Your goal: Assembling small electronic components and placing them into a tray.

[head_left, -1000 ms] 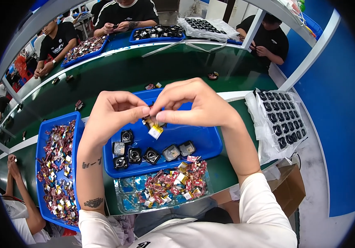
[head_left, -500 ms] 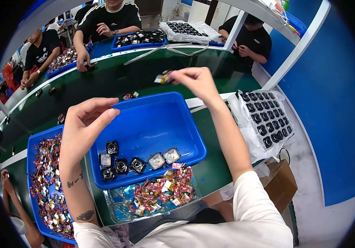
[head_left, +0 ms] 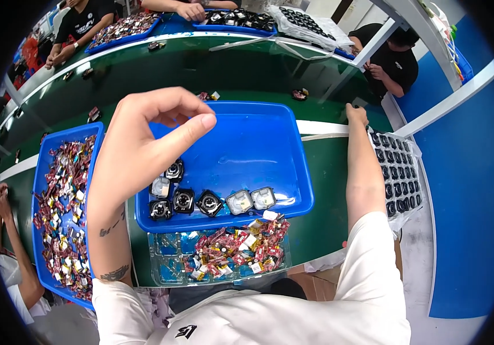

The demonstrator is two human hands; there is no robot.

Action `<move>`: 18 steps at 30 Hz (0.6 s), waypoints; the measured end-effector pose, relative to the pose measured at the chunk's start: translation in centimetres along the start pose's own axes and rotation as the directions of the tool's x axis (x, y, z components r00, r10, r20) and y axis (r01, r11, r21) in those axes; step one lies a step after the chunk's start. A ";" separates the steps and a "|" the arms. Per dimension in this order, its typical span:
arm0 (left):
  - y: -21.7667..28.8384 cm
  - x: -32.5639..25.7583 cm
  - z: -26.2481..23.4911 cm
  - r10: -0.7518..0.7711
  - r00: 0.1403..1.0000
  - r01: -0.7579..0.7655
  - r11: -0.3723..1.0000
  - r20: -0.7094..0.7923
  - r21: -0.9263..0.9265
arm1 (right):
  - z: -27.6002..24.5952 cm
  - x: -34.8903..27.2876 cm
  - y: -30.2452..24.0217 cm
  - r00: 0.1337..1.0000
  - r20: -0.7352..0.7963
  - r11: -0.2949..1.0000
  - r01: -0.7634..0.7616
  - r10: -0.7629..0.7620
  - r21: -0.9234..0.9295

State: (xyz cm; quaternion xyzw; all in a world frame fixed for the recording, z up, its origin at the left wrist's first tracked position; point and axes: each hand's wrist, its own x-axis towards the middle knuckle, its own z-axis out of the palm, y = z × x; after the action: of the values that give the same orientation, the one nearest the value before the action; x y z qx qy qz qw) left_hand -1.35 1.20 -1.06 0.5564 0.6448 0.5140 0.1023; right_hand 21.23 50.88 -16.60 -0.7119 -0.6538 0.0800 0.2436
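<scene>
Since half a second ago the right hand (head_left: 357,115) has stretched farther out, to the far edge of the green counter (head_left: 327,190) beside the black tray of parts (head_left: 397,178); whether it is grasping anything I cannot tell. Meanwhile the left hand (head_left: 143,144) has risen over the blue bin (head_left: 247,155), thumb and forefinger curled close together, holding nothing visible. Black and silver square components (head_left: 201,201) lie along the bin's near wall. Just below sits a clear tray of red-wrapped pieces (head_left: 230,253).
</scene>
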 end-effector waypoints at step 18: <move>0.6 -0.2 -0.6 0.005 1.000 -0.005 1.000 0.007 0.016 | -13.5 -33.2 -10.2 -0.432 0.086 -0.183 0.543 -0.898 0.819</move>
State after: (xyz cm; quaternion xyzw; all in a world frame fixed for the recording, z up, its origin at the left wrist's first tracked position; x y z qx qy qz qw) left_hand -1.37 0.66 -0.40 0.5605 0.6473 0.5070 0.0988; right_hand 13.55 15.69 -7.08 0.2208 -0.9282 0.2934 0.0605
